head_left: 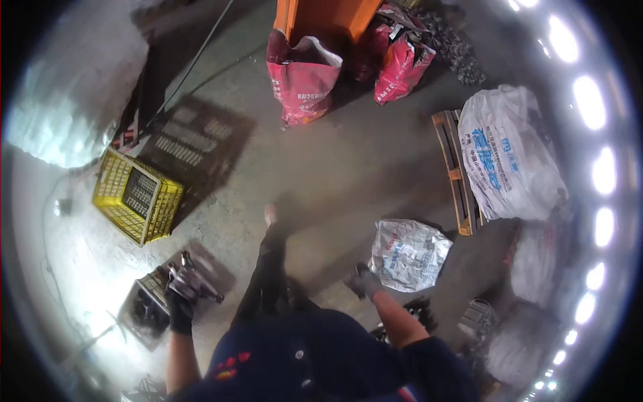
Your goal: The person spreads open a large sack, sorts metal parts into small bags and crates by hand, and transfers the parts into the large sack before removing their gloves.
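My left hand (179,313), in a dark glove, is closed on a grey metal part (193,280) with several prongs. The part is held above and beside a crate (144,305) at the lower left; its exact shape is hard to make out. My right hand (364,281), also gloved, hangs with its fingers loosely apart and nothing visible in it. Just beyond it on the floor lies a crumpled white woven bag (410,254); from this view I cannot tell whether the hand touches it.
A yellow plastic crate (138,195) stands at the left. Red sacks (305,84) sit by an orange bin (335,19) at the far side. To the right, a large white sack (512,154) rests on a wooden pallet (455,174). Dark metal pieces (462,60) are heaped at the far right.
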The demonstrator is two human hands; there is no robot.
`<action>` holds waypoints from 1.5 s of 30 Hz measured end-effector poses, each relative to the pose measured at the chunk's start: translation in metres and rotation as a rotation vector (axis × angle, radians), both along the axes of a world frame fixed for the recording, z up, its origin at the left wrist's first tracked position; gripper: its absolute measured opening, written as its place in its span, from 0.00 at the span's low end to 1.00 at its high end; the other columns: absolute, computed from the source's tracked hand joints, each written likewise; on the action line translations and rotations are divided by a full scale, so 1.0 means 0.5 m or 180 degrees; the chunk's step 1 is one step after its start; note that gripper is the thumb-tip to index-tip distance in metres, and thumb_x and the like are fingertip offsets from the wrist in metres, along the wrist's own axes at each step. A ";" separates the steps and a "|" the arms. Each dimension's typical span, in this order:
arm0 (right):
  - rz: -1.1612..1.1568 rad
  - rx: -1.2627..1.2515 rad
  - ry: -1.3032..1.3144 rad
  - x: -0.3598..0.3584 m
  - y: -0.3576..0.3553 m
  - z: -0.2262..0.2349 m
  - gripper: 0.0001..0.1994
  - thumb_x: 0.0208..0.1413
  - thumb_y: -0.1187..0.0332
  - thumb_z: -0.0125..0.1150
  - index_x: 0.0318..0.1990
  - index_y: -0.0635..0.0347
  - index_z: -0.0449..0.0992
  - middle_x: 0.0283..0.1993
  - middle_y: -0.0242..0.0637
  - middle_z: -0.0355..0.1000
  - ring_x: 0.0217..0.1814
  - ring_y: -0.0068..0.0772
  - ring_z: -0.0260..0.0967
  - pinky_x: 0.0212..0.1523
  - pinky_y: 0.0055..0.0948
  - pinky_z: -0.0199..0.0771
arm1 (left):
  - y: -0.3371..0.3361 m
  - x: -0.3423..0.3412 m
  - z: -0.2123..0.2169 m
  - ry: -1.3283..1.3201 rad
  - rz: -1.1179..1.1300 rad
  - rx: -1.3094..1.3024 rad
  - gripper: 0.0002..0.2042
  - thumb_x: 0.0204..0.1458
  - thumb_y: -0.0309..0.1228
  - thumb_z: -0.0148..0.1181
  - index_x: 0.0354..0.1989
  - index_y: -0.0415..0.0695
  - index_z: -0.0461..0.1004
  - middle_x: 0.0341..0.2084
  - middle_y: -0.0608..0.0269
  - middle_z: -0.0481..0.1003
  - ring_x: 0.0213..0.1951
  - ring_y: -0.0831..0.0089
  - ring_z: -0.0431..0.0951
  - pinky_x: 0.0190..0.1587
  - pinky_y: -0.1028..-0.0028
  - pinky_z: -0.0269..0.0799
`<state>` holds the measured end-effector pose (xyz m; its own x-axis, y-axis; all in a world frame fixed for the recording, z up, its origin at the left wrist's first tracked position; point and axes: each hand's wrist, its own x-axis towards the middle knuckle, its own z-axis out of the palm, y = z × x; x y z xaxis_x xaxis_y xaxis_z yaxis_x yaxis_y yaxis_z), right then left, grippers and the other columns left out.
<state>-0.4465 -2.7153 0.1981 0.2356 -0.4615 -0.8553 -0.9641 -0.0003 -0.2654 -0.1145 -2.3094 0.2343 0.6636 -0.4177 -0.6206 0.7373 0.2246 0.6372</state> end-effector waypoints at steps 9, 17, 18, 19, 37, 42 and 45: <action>-0.1678 0.0687 -0.2530 0.423 -0.335 0.159 0.08 0.44 0.66 0.58 0.30 0.61 0.75 0.27 0.30 0.71 0.23 0.19 0.65 0.22 0.19 0.64 | -0.379 0.146 0.055 -0.0184 0.0382 0.0471 0.13 0.52 0.34 0.44 0.42 0.40 0.66 0.26 0.63 0.71 0.24 0.73 0.72 0.24 0.76 0.70; -0.3587 0.3114 -0.3134 0.786 -0.618 0.005 0.07 0.51 0.67 0.48 0.30 0.53 0.74 0.23 0.26 0.68 0.22 0.17 0.62 0.19 0.17 0.62 | -0.696 0.269 0.166 -0.0321 0.0037 0.0081 0.17 0.54 0.37 0.44 0.48 0.40 0.62 0.40 0.59 0.70 0.39 0.69 0.74 0.41 0.70 0.72; -0.3472 0.3229 -0.3254 0.826 -0.620 0.038 0.11 0.54 0.66 0.43 0.34 0.60 0.73 0.30 0.36 0.68 0.32 0.28 0.64 0.31 0.27 0.64 | -0.702 0.263 0.168 -0.0334 0.0111 0.0169 0.17 0.54 0.37 0.44 0.48 0.40 0.62 0.40 0.59 0.70 0.39 0.69 0.74 0.41 0.70 0.72; -0.3368 0.3321 -0.3434 0.868 -0.636 0.053 0.15 0.56 0.66 0.38 0.38 0.66 0.71 0.38 0.46 0.68 0.41 0.39 0.65 0.42 0.37 0.67 | -0.717 0.268 0.164 -0.0431 0.0099 0.0317 0.18 0.53 0.38 0.44 0.48 0.40 0.62 0.40 0.59 0.70 0.39 0.69 0.74 0.41 0.71 0.72; -0.2508 0.1663 -0.2328 1.035 -0.872 -0.151 0.10 0.47 0.69 0.52 0.38 0.58 0.68 0.40 0.36 0.65 0.44 0.32 0.63 0.41 0.36 0.68 | -1.059 0.366 0.190 0.0257 0.0422 0.0781 0.18 0.54 0.43 0.46 0.43 0.40 0.67 0.30 0.62 0.73 0.33 0.74 0.73 0.37 0.74 0.69; 0.0286 -0.0084 -0.1810 1.014 -0.864 -0.136 0.14 0.43 0.66 0.54 0.40 0.58 0.71 0.32 0.38 0.68 0.37 0.32 0.67 0.43 0.27 0.69 | -1.081 0.396 0.146 -0.0024 0.0200 0.0831 0.20 0.52 0.46 0.48 0.43 0.40 0.67 0.31 0.62 0.73 0.33 0.72 0.73 0.38 0.73 0.68; 0.0441 0.0005 -0.2531 1.027 -0.775 -0.136 0.17 0.43 0.66 0.54 0.43 0.59 0.71 0.30 0.42 0.70 0.39 0.36 0.70 0.43 0.26 0.68 | -1.074 0.407 0.111 0.0385 0.0144 0.0739 0.21 0.52 0.46 0.47 0.45 0.41 0.67 0.33 0.61 0.72 0.35 0.71 0.72 0.39 0.73 0.67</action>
